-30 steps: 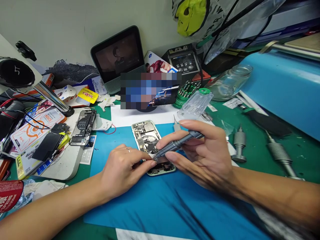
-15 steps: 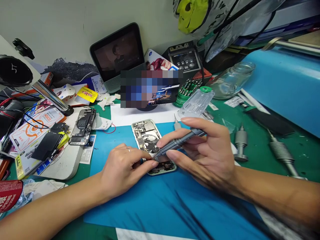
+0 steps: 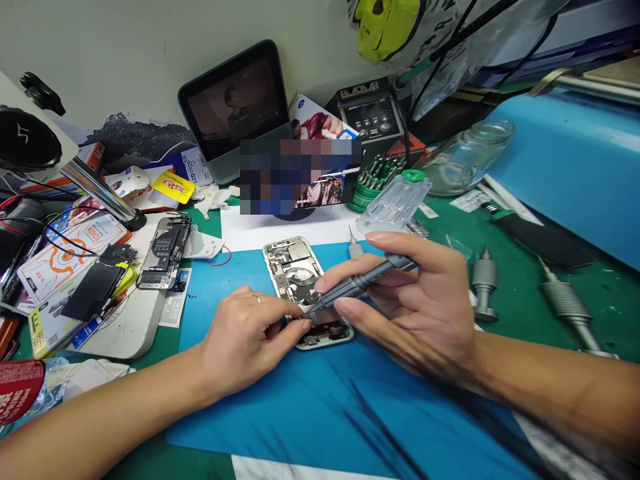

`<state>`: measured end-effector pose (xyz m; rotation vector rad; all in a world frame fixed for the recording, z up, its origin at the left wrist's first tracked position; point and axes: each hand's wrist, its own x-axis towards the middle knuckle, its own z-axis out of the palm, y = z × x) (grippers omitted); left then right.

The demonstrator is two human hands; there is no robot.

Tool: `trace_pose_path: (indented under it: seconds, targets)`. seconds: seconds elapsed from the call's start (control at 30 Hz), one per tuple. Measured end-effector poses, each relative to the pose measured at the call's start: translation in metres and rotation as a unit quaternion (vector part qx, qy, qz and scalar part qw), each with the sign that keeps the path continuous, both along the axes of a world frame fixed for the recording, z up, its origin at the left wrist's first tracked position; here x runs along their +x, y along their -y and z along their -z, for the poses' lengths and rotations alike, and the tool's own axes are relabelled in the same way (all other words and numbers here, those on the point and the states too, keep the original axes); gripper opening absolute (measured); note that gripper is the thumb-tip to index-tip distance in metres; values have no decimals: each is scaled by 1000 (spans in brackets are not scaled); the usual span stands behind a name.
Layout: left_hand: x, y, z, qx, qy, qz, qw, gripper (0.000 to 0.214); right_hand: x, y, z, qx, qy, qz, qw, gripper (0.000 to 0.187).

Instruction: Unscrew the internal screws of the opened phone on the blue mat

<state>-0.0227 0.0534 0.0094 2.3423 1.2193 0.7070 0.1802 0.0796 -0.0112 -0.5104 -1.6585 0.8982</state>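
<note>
An opened phone [image 3: 300,275], its inner parts bare, lies on a blue mat [image 3: 240,427]. My right hand [image 3: 425,293] grips a grey screwdriver [image 3: 353,285] between thumb and fingers, slanting down to the left over the phone's lower half. My left hand [image 3: 255,333], with a ring on one finger, is closed in a pinch at the phone's left edge, right at the screwdriver's tip. Whatever sits between those fingertips is too small to make out. The tip's exact contact point is hidden.
Another opened phone [image 3: 164,253] rests on a white stand [image 3: 145,333] at left. Behind the mat stand a phone with a lit screen [image 3: 327,187], a bit holder [image 3: 370,190] and a glass jar [image 3: 465,160]. More screwdrivers [image 3: 484,287] are at right.
The left fingertips have shifted slightly, and the small bluish piece seen beside them earlier no longer shows. The screwdriver stays at nearly the same spot and slant.
</note>
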Motion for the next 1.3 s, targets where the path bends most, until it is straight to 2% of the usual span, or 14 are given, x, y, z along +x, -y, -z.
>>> trace_pose_path:
  seconds: [0.3, 0.53, 0.77, 1.3]
  targets:
    - [0, 0, 0, 5, 2, 4, 1000, 13, -1, 1, 0, -15, -4, 11, 1000, 63]
    - [0, -1, -1, 13, 5, 13, 1000, 19, 0, -1, -2, 51, -15, 11, 999, 71]
    - [0, -1, -1, 21, 3, 14, 1000, 23, 1, 0, 0, 38, 8, 15, 999, 72]
    - [-1, -1, 0, 8, 1, 10, 1000, 15, 0, -1, -3, 46, 9, 15, 999, 71]
